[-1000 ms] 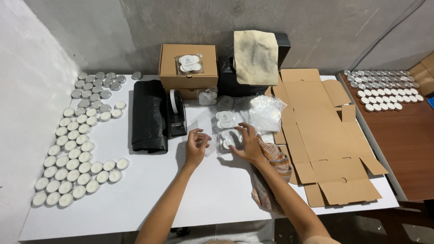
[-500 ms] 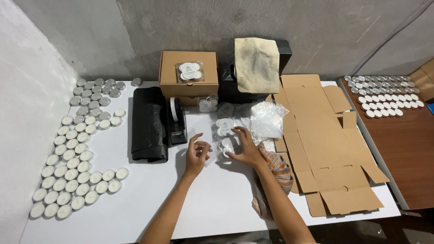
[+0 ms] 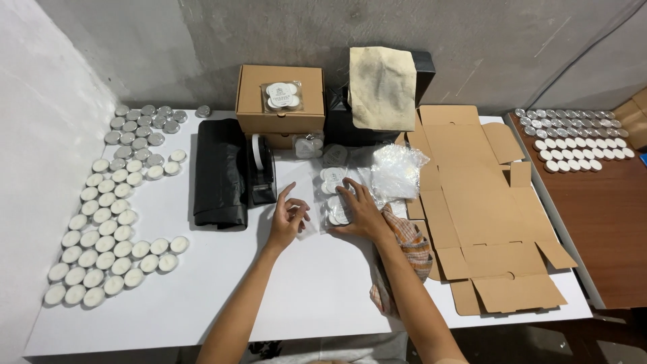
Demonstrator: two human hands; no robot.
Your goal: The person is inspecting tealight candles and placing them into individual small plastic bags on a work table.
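Both hands are at the middle of the white table (image 3: pixel 222 296). The right hand (image 3: pixel 360 210) lies flat, fingers spread, pressing on a clear pack (image 3: pixel 337 214) of white tealights. The pack sits on the tabletop just right of centre, with a second pack (image 3: pixel 331 179) touching it on the far side. The left hand (image 3: pixel 288 221) hovers just left of it, loosely open with fingers curled, thumb and forefinger pinching a small clear bit of tape (image 3: pixel 303 228); how firm that pinch is, I cannot tell.

Just beyond the left hand stands a black tape dispenser (image 3: pixel 263 168), and left of that lies a folded black bag (image 3: pixel 220 172). Against the wall sits a closed brown box (image 3: pixel 280 99) with another tealight pack (image 3: pixel 282 96) on top. Loose tealights (image 3: pixel 108 229) cover the left edge of the table in rows. Right of the hands there is a heap of clear bags (image 3: pixel 397 168), then a flattened carton (image 3: pixel 482 209). A checked cloth (image 3: pixel 404 253) lies under the right forearm. More candles (image 3: pixel 576 138) line a brown table far right.
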